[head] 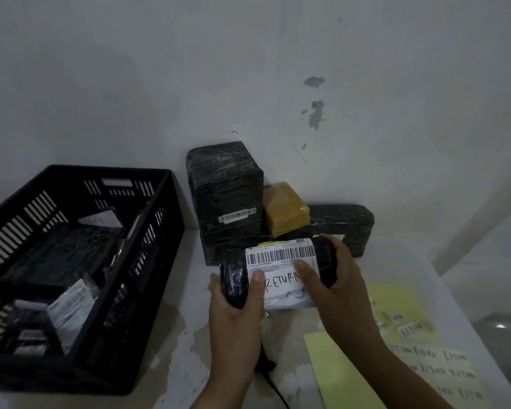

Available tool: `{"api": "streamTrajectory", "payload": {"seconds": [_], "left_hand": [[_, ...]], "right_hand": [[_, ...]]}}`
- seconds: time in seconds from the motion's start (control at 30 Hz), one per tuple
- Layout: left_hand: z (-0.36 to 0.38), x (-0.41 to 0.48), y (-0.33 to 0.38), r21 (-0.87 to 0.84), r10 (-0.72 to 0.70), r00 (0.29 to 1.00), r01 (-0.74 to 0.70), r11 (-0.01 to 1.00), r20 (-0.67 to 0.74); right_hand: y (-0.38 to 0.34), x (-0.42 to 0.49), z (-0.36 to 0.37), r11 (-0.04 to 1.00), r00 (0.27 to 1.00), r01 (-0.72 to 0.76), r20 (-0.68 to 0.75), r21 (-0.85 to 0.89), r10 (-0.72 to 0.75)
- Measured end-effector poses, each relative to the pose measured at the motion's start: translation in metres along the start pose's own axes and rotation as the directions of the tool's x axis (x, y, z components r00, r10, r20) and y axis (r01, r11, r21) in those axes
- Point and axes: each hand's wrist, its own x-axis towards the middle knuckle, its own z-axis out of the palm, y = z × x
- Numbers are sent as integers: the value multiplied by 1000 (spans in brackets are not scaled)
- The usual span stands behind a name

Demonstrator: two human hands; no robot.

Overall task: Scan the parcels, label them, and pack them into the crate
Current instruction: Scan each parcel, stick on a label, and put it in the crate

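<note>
On the worktop (189,335), I see a black slatted plastic crate (109,172) holding murky dark wrapped parcels (59,255). My left hand (233,314) and right hand (340,284) grip a black labelled parcel (325,255).

The shipping label (281,256) on the held parcel (235,276) carries a long barcode and "SPX" printed in its upper right corner; its small print is too fine to read. Below the barcode, "RETUR" is handwritten in black, the rest of the word covered. The tall black parcel (224,178) bears a barcode sticker (237,215) without legible digits. The yellow sheets (443,367) repeat "RETURN" in handwriting.
</note>
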Motion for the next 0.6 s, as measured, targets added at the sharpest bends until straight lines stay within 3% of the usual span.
{"api": "streamTrajectory", "payload": {"seconds": [0.43,0.6], "left_hand": [[7,-1,-3,63,52,998,-55,997,46],[25,-8,-2,82,81,996,-84,993,48]], "right_hand": [[13,-3,-10,1000,999,-20,33,-24,21],[13,2,-30,995,994,-74,88,65,68]]}}
